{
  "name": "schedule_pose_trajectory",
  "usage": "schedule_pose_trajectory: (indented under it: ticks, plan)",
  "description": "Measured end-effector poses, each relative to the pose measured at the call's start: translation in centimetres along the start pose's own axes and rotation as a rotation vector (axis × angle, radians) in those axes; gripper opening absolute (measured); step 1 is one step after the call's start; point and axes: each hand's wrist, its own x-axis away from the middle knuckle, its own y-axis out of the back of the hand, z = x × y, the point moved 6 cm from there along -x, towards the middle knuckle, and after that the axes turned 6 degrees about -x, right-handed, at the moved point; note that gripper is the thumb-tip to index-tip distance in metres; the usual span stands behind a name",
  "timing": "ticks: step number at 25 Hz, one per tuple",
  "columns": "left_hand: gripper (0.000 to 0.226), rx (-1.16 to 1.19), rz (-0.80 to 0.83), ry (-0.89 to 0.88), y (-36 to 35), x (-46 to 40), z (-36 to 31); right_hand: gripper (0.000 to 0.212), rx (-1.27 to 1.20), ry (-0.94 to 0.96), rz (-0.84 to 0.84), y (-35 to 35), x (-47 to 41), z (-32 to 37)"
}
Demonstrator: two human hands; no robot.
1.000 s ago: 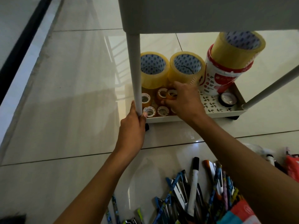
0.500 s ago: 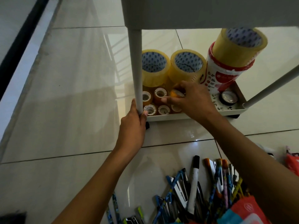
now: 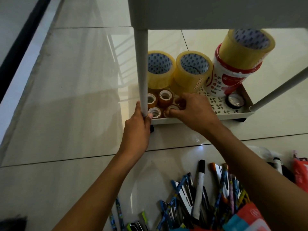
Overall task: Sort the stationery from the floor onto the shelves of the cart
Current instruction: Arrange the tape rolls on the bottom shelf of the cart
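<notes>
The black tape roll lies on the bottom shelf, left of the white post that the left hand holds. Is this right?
Not quite. The head view shows the black tape roll on the bottom shelf, but far to the right of the white post that the left hand holds.

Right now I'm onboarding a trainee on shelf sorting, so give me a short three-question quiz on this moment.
1. True or false: the left hand grips the cart's white upright pole.
2. Which item does the right hand pinch? A) the small amber roll of clear tape on the white perforated bottom shelf B) the black-capped white marker on the floor C) the small black tape roll
3. What sits on top of the white canister with the red label?

Key: 1 true; 2 A; 3 a large yellowish roll of packing tape.
</notes>
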Motion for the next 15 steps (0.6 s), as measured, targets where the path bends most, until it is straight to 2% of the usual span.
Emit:
schedule_pose_trajectory:
  ticks: [7, 11, 15]
  plan:
    - [0.049, 0.006, -0.003, -0.003, 0.0, 0.0, 0.0, 0.023, -0.055, 0.043, -0.049, -0.7, 0.2, 0.1]
    - [0.049, 0.007, 0.007, -0.016, -0.1, 0.0, 0.1, 0.022, -0.076, -0.035, -0.115, 1.4, -0.3, -1.1]
    - [0.050, 0.018, -0.002, 0.004, -0.1, -0.1, 0.2, 0.026, 0.037, -0.083, 0.001, 1.5, -1.3, -2.8]
